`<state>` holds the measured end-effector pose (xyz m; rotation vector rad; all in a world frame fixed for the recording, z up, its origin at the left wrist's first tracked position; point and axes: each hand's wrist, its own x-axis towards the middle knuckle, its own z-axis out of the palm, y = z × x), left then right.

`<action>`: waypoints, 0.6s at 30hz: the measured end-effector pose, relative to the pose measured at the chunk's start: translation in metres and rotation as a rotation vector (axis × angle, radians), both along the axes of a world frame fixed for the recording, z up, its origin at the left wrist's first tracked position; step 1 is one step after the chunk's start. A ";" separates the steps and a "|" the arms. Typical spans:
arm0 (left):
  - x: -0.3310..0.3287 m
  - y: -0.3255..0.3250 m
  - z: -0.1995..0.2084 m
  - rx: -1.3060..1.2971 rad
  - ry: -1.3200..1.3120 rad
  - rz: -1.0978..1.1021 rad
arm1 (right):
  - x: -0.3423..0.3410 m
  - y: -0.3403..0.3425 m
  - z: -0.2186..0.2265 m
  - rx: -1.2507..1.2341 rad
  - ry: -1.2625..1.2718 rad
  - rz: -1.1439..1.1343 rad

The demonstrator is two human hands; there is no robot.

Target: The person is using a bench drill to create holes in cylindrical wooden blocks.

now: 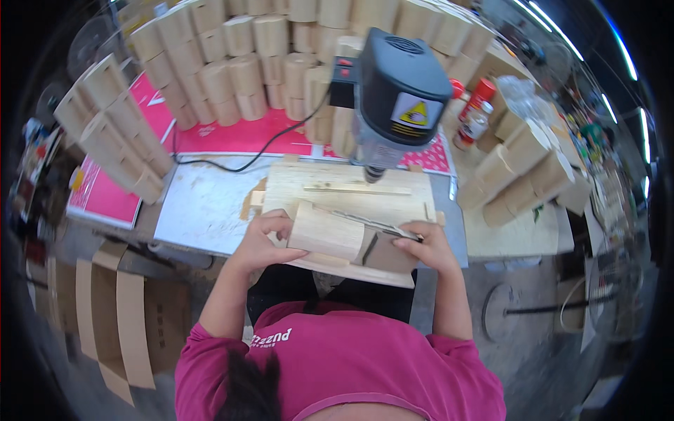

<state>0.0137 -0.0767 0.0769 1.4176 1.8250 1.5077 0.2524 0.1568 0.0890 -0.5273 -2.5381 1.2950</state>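
Note:
My left hand [265,241] is closed round the left end of a pale, rounded wooden block [326,235], which lies on its side over a wooden board [281,184]. My right hand [430,245] grips a slim, dark metal tool [375,224]; its exact kind is unclear. The tool's thin end reaches left along the block's upper edge. Just beyond the block, a narrow wooden strip [358,189] runs across the board. Above that strip hangs the chuck [374,173] of a bench drill press [400,91], apart from the block.
Stacked wooden blocks [246,84] line the back of the table, with more at the left [116,133] and right [519,168]. A black cable [246,165] curves across the tabletop. Bottles [474,123] stand right of the drill press. An opened cardboard box [126,316] sits at lower left.

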 end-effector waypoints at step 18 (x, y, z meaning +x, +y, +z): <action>-0.040 -0.066 0.026 0.333 -1.043 0.712 | -0.017 0.017 -0.067 -0.589 -0.079 -0.024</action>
